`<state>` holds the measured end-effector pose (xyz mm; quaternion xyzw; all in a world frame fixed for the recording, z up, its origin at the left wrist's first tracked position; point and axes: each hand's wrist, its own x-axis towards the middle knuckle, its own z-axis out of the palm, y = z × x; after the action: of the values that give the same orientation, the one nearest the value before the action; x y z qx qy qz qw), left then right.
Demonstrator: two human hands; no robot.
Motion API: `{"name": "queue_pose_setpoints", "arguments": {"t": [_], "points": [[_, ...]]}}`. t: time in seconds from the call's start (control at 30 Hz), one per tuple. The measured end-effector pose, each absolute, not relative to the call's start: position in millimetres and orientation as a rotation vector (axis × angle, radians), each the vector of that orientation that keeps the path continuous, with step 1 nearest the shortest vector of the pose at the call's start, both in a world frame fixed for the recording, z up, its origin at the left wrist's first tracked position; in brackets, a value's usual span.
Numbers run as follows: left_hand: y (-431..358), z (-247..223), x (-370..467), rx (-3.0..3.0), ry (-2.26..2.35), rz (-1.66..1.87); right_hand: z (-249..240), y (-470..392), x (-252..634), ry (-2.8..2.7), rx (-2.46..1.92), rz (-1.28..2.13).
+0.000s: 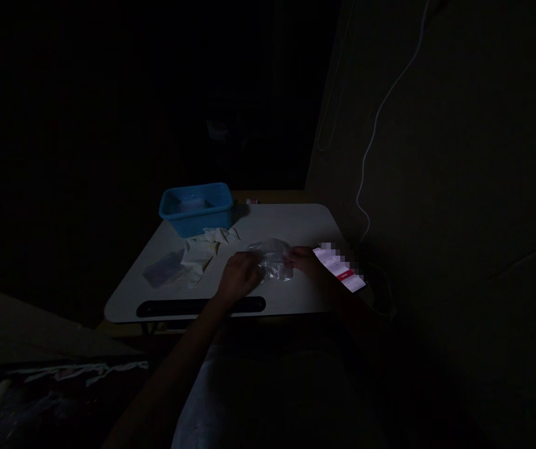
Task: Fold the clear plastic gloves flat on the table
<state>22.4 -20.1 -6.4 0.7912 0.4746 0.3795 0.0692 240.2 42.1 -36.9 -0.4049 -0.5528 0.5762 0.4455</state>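
Observation:
A clear plastic bag (274,259) lies crinkled on the white table between my two hands. My left hand (240,274) is closed at the bag's left edge, its fingers curled on the plastic. The right edge of the bag is pinched in my right hand (304,257). Darkness hides the finer detail of the fingers. To the left are crumpled pale wrappers or papers (199,254) and a flat, translucent purplish packet (162,270).
A blue plastic basin (199,215) stands at the table's back left. At the right edge a lit phone (337,265) lies screen up. The white table (286,221) has a black slot (174,307) along its front. A white cable (365,156) hangs at right.

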Motion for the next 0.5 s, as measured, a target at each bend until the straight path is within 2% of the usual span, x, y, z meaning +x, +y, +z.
{"name": "queue_pose_setpoints", "arguments": {"t": [0.1, 0.23, 0.5], "points": [[-26, -8, 26, 2.546, 1.405, 0.95, -40, 43, 243, -1.449, -1.011, 1.381], [-24, -12, 22, 2.402, 1.655, 1.051, -36, 39, 244, -1.527, -1.042, 1.298], [-25, 8, 54, 2.451, 1.713, 1.057, -33, 35, 242, -1.72, -1.096, 1.084]]}}
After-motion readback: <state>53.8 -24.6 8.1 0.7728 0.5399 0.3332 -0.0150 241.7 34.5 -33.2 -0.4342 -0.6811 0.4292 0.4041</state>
